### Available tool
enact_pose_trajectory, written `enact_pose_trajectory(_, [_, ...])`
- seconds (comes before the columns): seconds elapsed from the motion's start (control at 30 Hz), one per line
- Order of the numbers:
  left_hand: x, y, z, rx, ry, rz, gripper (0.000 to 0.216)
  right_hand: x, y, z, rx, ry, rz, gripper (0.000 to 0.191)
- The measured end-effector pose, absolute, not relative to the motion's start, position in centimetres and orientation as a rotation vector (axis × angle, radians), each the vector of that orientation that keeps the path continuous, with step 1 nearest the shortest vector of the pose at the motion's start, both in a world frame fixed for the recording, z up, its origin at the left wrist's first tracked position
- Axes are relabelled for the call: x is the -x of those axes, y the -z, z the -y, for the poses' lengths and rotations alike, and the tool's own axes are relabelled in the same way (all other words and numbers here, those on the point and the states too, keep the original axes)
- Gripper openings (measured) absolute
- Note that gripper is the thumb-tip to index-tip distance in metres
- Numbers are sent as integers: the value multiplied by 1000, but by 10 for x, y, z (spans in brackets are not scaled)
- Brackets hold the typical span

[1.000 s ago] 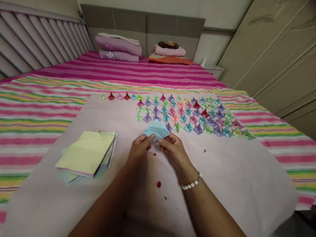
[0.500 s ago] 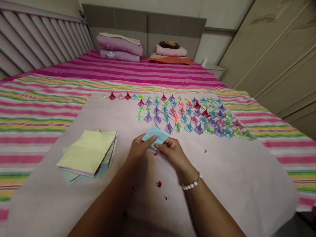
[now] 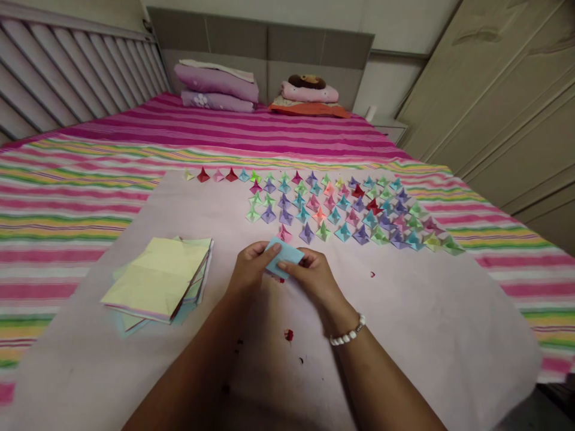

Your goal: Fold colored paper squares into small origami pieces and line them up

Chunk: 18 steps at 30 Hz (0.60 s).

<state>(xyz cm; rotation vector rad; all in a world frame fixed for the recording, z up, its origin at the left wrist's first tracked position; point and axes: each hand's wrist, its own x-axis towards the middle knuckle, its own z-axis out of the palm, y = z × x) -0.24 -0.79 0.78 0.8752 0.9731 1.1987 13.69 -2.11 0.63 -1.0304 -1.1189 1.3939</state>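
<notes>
Between my two hands is a small light blue sheet of origami paper (image 3: 284, 256), folded flat into a rough rectangle. My left hand (image 3: 251, 263) pinches its left side, thumb on top. On the right side, my right hand (image 3: 314, 272) grips it with the thumb pressed on the face and the fingers behind. Just beyond the paper sits a pink folded paper piece (image 3: 284, 233), at the near end of several rows of small folded paper pieces (image 3: 343, 232) in many colours.
A stack of square paper (image 3: 157, 272), pale yellow on top, lies to the left on a white sheet (image 3: 404, 335). Small dark red scraps (image 3: 288, 335) lie nearer to me. Behind are a striped bed cover (image 3: 224, 131), folded purple bedding (image 3: 218, 84) and a headboard (image 3: 233, 42).
The blue paper has turned from a diamond-like shape to a smaller rectangle and come slightly nearer. The pink folded piece behind it now shows. Both hands keep their hold.
</notes>
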Motion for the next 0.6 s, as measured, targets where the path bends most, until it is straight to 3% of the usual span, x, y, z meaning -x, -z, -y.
enact_pose_trajectory(0.33, [-1,-4,9,-916,-1185,-1030,36,-137,-8,20,1067,-1223,975,33])
enact_pose_trajectory(0.6, [0,-8,11,-925,-1223,-1070,32,-138,-10,22,1044,-1368,1053,28])
